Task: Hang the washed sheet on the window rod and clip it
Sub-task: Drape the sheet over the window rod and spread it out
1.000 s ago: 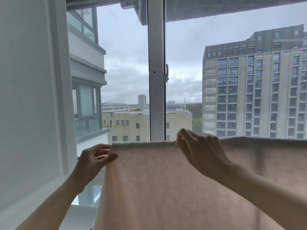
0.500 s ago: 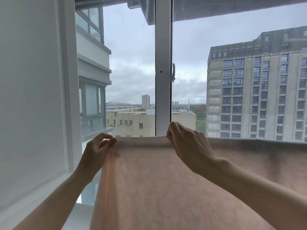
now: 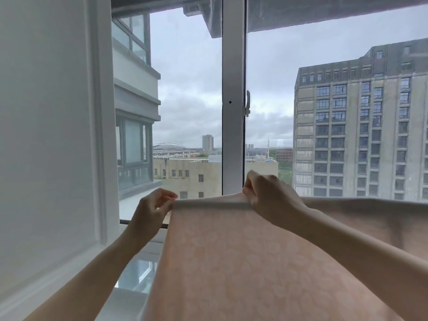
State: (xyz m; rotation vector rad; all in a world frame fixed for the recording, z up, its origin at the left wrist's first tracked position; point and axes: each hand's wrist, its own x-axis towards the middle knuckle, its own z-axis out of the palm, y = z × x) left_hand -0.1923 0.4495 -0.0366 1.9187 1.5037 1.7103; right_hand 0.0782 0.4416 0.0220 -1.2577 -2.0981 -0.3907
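A pale pink sheet (image 3: 231, 258) with a faint floral pattern hangs in front of the window, its top edge stretched level across the lower half of the view. My left hand (image 3: 150, 209) pinches the sheet's top left corner. My right hand (image 3: 271, 198) grips the top edge near the window's middle post. A thin dark rod (image 3: 126, 221) shows at the left, below my left hand; the sheet hides the rest of it. No clip is in view.
A white wall panel (image 3: 51, 135) fills the left side. The white window post (image 3: 234, 100) with a handle (image 3: 247, 105) stands at the middle. A glossy sill (image 3: 136, 272) lies below the rod. Buildings stand outside.
Both hands have lifted the sheet's top edge slightly and drawn it taut. The view has shifted left, so the rod's left end now shows below my left hand.
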